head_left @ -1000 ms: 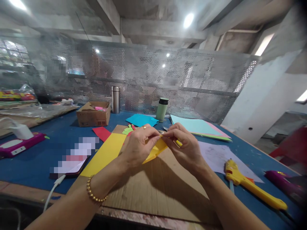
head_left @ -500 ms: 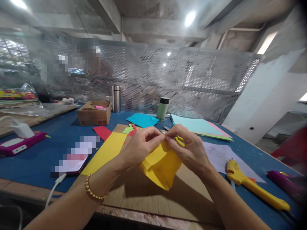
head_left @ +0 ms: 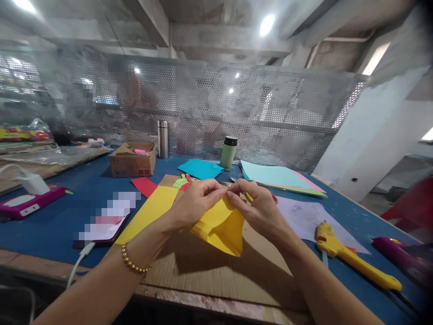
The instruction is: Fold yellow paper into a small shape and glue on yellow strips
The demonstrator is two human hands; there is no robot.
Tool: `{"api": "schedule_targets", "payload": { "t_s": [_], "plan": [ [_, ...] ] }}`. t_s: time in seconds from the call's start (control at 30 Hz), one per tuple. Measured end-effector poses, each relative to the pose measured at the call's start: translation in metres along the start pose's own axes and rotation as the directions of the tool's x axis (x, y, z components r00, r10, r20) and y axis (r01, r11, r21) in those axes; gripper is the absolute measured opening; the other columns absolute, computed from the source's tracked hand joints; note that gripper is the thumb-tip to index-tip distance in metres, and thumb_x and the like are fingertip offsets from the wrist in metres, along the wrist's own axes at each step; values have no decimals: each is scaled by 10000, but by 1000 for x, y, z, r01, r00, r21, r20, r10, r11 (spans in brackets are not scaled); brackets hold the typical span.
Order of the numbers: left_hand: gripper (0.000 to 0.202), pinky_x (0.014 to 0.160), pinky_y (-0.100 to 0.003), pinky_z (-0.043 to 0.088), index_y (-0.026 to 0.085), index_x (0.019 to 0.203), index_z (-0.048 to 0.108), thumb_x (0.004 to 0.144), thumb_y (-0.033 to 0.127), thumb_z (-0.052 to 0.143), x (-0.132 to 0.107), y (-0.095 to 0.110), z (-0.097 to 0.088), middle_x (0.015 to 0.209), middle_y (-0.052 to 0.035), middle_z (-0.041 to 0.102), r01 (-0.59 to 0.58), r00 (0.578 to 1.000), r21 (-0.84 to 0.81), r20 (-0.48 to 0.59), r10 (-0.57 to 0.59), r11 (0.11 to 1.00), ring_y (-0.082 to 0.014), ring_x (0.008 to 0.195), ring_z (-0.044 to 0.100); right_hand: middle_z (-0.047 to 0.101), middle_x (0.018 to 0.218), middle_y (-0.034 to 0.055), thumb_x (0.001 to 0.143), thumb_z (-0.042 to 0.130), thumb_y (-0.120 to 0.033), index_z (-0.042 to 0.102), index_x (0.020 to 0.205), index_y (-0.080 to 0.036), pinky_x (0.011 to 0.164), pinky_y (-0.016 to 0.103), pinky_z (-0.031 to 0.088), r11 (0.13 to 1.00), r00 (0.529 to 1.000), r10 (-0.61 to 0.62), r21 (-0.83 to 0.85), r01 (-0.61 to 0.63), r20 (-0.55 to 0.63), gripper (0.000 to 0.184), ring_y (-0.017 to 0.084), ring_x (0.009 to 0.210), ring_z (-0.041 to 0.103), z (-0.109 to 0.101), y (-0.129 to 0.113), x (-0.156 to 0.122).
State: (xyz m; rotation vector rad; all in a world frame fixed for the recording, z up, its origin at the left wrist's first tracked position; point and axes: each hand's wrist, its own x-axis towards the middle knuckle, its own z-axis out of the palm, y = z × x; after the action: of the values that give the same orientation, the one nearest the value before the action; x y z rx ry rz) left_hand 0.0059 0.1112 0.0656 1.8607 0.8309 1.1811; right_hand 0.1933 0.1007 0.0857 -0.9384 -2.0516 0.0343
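Note:
A folded piece of yellow paper (head_left: 221, 228) hangs above the cardboard sheet (head_left: 203, 280), its lower edge bent outward. My left hand (head_left: 199, 201) pinches its upper edge from the left. From the right, my right hand (head_left: 257, 205) pinches the same edge, thumb and fingertips close to the other hand's. Behind the hands, partly hidden, lie scissors (head_left: 249, 197) with yellow and red handles. A flat yellow sheet (head_left: 149, 214) lies beside my left forearm, and green and red paper cutouts (head_left: 184, 180) rest just beyond my left hand.
To the right are a yellow glue gun (head_left: 355, 262) and a lilac sheet (head_left: 307, 216). Coloured paper (head_left: 277, 174), blue paper (head_left: 199, 168), a green bottle (head_left: 228, 153), a steel flask (head_left: 163, 140) and a cardboard box (head_left: 131, 161) stand farther back. A phone (head_left: 104, 225) lies left.
Both hands have shifted slightly left with the yellow paper, and its lower part has swung left and up. More of the scissors' red handle shows behind my right hand.

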Motion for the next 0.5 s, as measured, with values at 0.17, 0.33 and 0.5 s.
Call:
{"api": "schedule_targets", "payload": {
  "t_s": [0.17,0.33,0.5],
  "plan": [
    [259,593,-236,453,192,834,702,893,427,610,2,1,-3,778,-6,661,22,999,-24,-45,-23,999,-139,699,579,663,730,5,981,545,-354,647,795,-205,641,276,434,990,997,64,127,-59,-35,260,155,685,575,-1,2,2],
    [247,645,-282,502,172,793,706,839,414,680,7,-4,-6,770,-36,687,67,990,-182,-107,-87,981,-166,717,616,726,910,59,1036,408,-520,694,915,-200,779,312,510,932,967,181,346,-110,-181,446,190,850,661,-5,11,6],
    [288,667,-291,513,158,813,704,832,445,686,11,-20,-5,784,-43,696,80,987,-143,-129,-99,986,-176,731,630,732,928,71,1027,415,-520,708,926,-192,793,334,511,936,976,200,312,-165,-84,451,208,884,670,-6,11,6]
  ]
}}
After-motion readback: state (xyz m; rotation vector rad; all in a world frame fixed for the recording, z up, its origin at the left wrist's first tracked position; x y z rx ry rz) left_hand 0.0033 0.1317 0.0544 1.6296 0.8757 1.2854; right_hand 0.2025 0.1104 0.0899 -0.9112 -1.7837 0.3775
